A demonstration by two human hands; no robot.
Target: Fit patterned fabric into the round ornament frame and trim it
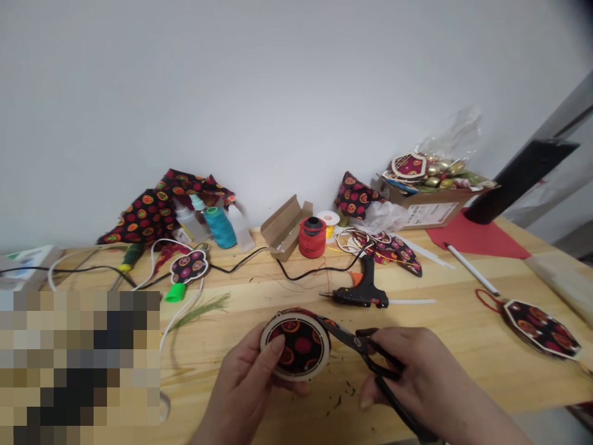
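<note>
My left hand (250, 377) grips a round ornament (301, 345), a pale wooden ring around dark cloth printed with red and orange circles; the thumb lies over its front. Black-handled scissors (356, 341) are in my right hand (412, 364), fingers in the handles. Their blades lie against the ornament's upper right rim, where a strip of the patterned cloth shows. I cannot tell how far the blades are apart. Small dark scraps lie on the table below the scissors. Just beyond the ornament rests a black glue gun (361, 290) with a white glue stick in its back.
On the wooden table (259, 290) stand a red thread spool (312, 238), a teal thread cone (220, 227) and a small open cardboard box (285, 230). An octagonal ornament (541, 329) lies at right. Cables cross the left side; a filled carton (428, 207) stands behind. The lower left is pixelated.
</note>
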